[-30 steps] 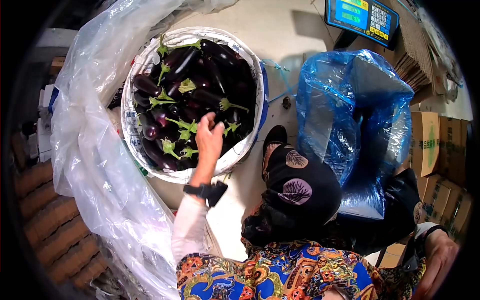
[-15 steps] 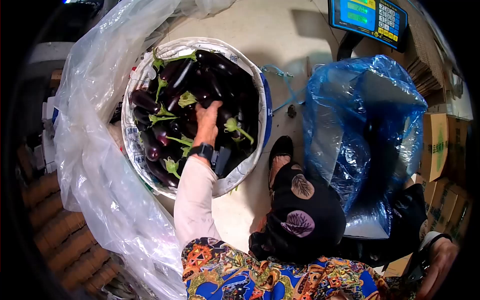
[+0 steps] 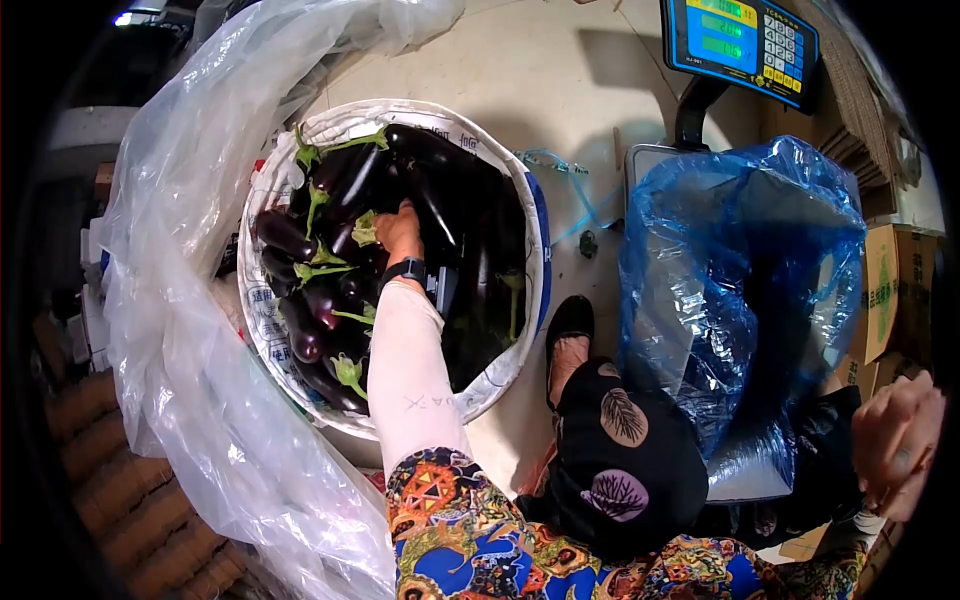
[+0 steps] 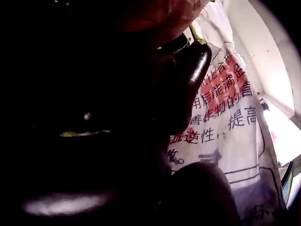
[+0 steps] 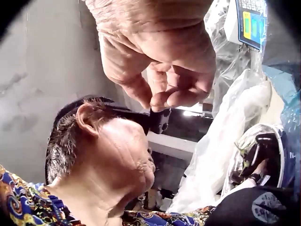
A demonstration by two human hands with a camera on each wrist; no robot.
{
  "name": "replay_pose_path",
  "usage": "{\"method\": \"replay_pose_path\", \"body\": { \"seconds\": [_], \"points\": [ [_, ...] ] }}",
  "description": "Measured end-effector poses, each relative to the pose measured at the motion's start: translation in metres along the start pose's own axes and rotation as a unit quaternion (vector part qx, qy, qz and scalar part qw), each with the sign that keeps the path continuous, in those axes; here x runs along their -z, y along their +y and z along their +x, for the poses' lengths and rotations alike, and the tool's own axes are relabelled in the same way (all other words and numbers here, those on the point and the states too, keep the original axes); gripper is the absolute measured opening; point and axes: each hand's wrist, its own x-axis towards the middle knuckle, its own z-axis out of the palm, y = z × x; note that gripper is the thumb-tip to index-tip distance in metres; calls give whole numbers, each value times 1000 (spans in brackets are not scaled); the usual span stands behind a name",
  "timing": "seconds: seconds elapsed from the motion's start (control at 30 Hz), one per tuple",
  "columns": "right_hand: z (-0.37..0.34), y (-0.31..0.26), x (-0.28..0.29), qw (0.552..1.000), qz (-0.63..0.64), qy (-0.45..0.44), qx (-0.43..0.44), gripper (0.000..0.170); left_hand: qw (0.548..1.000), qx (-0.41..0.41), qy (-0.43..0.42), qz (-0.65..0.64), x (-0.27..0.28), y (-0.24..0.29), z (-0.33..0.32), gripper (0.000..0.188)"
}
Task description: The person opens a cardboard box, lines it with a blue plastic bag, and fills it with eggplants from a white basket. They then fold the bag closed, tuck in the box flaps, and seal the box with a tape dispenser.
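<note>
Glossy dark eggplants [image 3: 352, 185] with green stems fill a round white woven sack [image 3: 262, 330] with its rim turned down. My left hand [image 3: 402, 236] reaches deep among them, beside a green eggplant cap [image 3: 364, 228]. Its fingers are mostly hidden; I cannot tell whether they grip an eggplant. The left wrist view is very dark, with a shiny eggplant [image 4: 200, 63] against the printed sack wall [image 4: 223, 136]. My right hand [image 3: 897, 440] is raised at the far right, away from the sack. In the right wrist view its fingers [image 5: 188, 94] hang loosely curled, thumb near the fingertips, holding nothing.
A blue plastic bag [image 3: 690, 300] lines an open container on the scale platform [image 3: 645, 160]. The scale's display [image 3: 740, 45] stands behind it. Clear plastic sheeting [image 3: 170, 250] drapes along the left. Cardboard boxes [image 3: 885, 290] are stacked at right.
My left hand has moved forward and down among the eggplants, its fingers going out of sight. An eggplant stem near the sack's right side has shifted. My right hand has risen.
</note>
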Motion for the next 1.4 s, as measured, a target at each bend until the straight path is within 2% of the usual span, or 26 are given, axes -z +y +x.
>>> {"method": "replay_pose_path", "body": {
  "seconds": [0.07,0.13,0.17,0.2,0.27,0.33,0.4,0.43,0.53,0.63,0.77,0.9,0.93,1.0,1.07,1.1,1.13,1.2,1.27,1.33,1.4],
  "points": [
    [3,2,4,999,39,-10,15,33,999,24,33,-4,24,31,-49,76],
    [-1,6,16,995,88,-37,28,33,997,-17,36,-68,25,19,-49,73],
    [-3,15,27,990,106,-87,19,33,992,-41,20,-120,29,11,-56,70],
    [-1,11,23,995,84,-56,5,33,984,-61,3,-169,35,-2,-65,68],
    [1,4,15,999,44,4,-26,33,955,-17,-110,-277,58,-13,-86,60],
    [7,3,12,999,8,4,-44,31,925,27,-235,-298,105,-4,-131,56],
    [14,6,6,998,-3,7,-56,29,924,-12,-268,-272,124,-5,-162,54],
    [18,6,7,997,-12,-14,-69,28,898,-38,-312,-307,126,-8,-172,55],
    [21,10,-2,997,-59,-5,-47,27,882,-98,-403,-223,136,-9,-204,57],
    [23,16,-7,997,-77,11,-30,28,873,-80,-430,-214,145,5,-223,59],
    [25,22,-10,995,-91,18,-46,30,872,-102,-426,-217,152,3,-225,63],
    [25,31,-7,993,-101,26,-59,33,852,-131,-439,-253,148,1,-248,63],
    [26,31,-8,992,-101,31,-63,33,851,-173,-424,-257,141,1,-247,63],
    [30,31,-10,992,-101,40,-70,33,837,-171,-427,-295,140,12,-246,64],
    [31,32,-12,991,-106,40,-76,32,843,-115,-463,-251,144,18,-233,62],
    [31,32,-13,990,-110,40,-78,32,841,-144,-471,-224,135,8,-212,61],
    [32,34,-14,989,-119,39,-77,32,848,-133,-469,-208,127,8,-194,55],
    [32,35,-15,987,-136,39,-80,32,882,-236,-398,-90,120,7,-152,48],
    [35,36,-16,985,-145,34,-92,31,883,-376,-275,65,104,10,-102,46],
    [37,38,-16,983,-149,25,-105,29,901,-335,-245,127,96,29,-82,54],
    [41,41,-16,980,-153,19,-124,26,887,-423,-119,146,61,14,-45,50]
  ]
}}
